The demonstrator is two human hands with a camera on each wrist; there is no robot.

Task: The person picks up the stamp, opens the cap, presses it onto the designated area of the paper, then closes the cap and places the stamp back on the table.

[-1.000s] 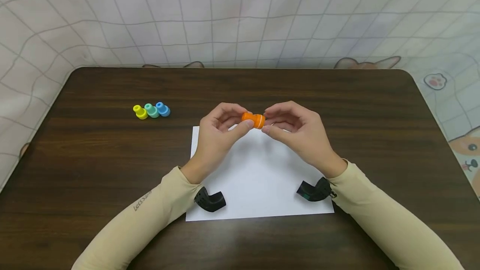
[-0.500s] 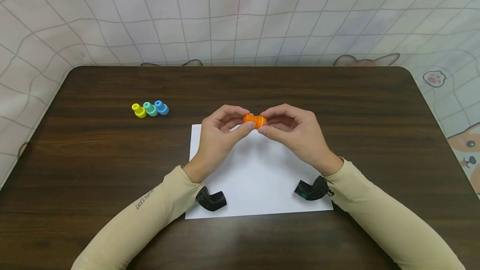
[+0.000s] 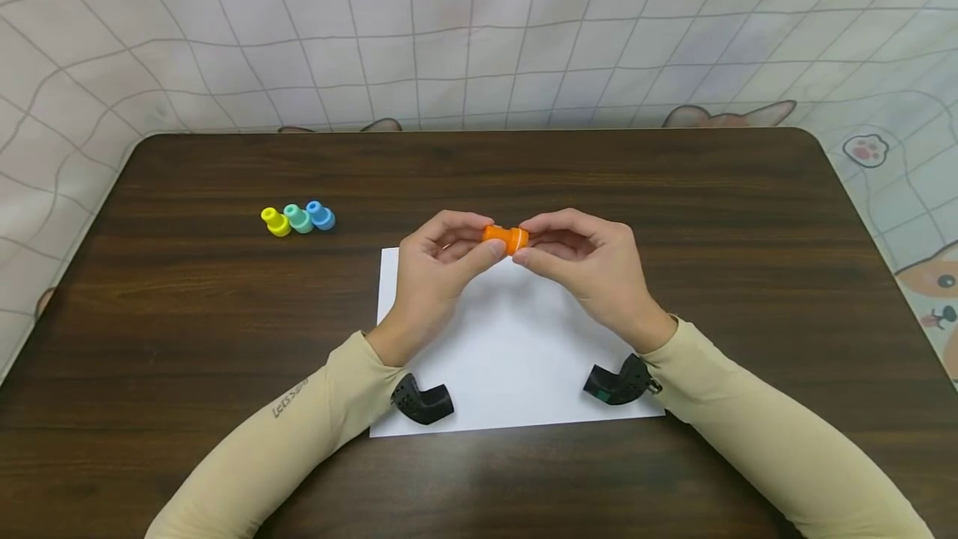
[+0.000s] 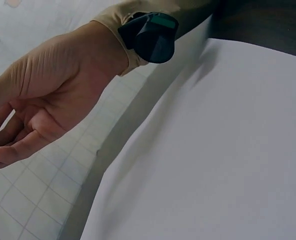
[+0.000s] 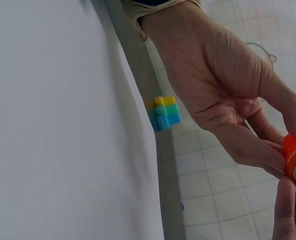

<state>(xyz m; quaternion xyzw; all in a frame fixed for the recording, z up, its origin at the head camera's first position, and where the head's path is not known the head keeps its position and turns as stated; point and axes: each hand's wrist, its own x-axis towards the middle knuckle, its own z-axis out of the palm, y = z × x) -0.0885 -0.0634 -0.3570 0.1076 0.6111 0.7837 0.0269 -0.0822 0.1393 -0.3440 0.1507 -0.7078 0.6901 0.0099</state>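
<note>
Hands barely shifted since a second ago: the pair has drifted slightly lower and closer together, still pinching the orange stamp (image 3: 506, 238).

Head view: left hand (image 3: 437, 269) and right hand (image 3: 587, 260) each pinch one end, raised over the white paper (image 3: 516, 356), seemingly to twist it; three coloured stamps (image 3: 298, 219) sit well left of the left hand on the table (image 3: 187, 314). Left wrist view: only the right hand's palm (image 4: 47, 100) shows. Right wrist view: fingertips (image 5: 288, 210) steady the stamp's printed face.
</note>
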